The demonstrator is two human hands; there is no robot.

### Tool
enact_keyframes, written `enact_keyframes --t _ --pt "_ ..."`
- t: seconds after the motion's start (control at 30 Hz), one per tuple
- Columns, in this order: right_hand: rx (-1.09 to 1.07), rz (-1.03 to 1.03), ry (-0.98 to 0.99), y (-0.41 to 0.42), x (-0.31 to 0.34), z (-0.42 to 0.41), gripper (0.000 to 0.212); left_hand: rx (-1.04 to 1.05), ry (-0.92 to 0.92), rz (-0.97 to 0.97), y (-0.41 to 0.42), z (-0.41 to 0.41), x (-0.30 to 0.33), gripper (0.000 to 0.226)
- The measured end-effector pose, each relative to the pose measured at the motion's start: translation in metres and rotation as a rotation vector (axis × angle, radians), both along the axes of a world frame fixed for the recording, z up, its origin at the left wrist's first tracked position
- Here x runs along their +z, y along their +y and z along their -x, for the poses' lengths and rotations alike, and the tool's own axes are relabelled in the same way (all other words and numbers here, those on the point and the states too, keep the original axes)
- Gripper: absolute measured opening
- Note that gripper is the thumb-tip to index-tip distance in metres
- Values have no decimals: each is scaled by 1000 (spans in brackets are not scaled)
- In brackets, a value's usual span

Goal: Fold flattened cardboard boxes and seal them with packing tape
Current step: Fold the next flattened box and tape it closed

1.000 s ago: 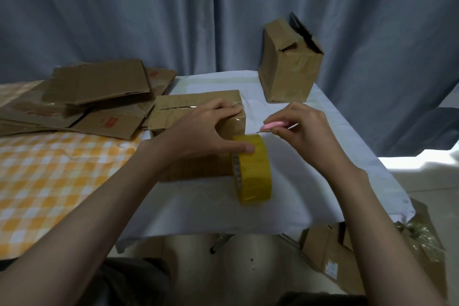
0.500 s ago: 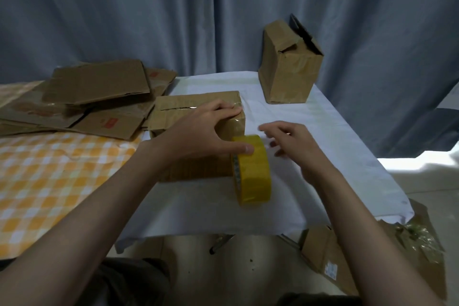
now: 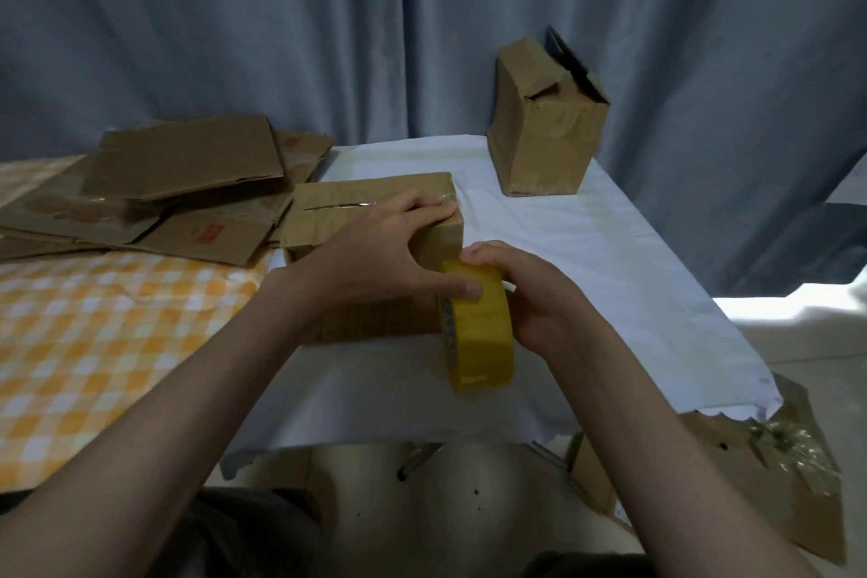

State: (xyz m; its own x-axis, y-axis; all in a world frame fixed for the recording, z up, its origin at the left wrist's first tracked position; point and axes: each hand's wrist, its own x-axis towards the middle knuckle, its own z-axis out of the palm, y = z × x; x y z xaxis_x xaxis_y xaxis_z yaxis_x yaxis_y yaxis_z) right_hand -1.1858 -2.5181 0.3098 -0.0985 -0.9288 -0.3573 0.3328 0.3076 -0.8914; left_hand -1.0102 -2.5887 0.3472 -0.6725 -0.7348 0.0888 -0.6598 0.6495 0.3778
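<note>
A folded cardboard box (image 3: 347,211) lies on the white table cloth (image 3: 586,249), with its top flaps closed along a taped seam. My left hand (image 3: 389,258) lies over the box's right end, fingers on the top and thumb pressing the top of the yellow tape roll (image 3: 478,333). The roll stands on edge against the box's front right corner. My right hand (image 3: 530,291) grips the roll from its right side, fingers curled over its upper rim.
A stack of flattened cardboard boxes (image 3: 178,192) lies at the left, partly on an orange checked cloth (image 3: 94,333). A finished taped box (image 3: 544,127) stands at the back right. More cardboard and crumpled tape (image 3: 774,460) lie on the floor at right. A grey curtain hangs behind.
My right hand held a pink cutter one second ago, moved down without it half a second ago, and now grips the tape roll. My left hand and the box stayed put.
</note>
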Motion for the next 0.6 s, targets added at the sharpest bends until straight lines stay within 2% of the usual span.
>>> enact_keyframes --t 0.07,0.13,0.3,0.4,0.6 --pt "-24 4 10 5 2 0 6 -1 -14 19 -1 0 -3 115" --pt "-40 11 30 10 4 3 4 1 23 45 -2 0 -6 103" --pt "-89 3 21 25 7 21 5 -17 192 135 -11 5 -5 44" --pt "-134 -6 -23 30 9 29 11 31 222 200 -19 16 -3 21" --pt "-148 30 -86 33 9 33 10 61 306 391 -22 25 -20 32"
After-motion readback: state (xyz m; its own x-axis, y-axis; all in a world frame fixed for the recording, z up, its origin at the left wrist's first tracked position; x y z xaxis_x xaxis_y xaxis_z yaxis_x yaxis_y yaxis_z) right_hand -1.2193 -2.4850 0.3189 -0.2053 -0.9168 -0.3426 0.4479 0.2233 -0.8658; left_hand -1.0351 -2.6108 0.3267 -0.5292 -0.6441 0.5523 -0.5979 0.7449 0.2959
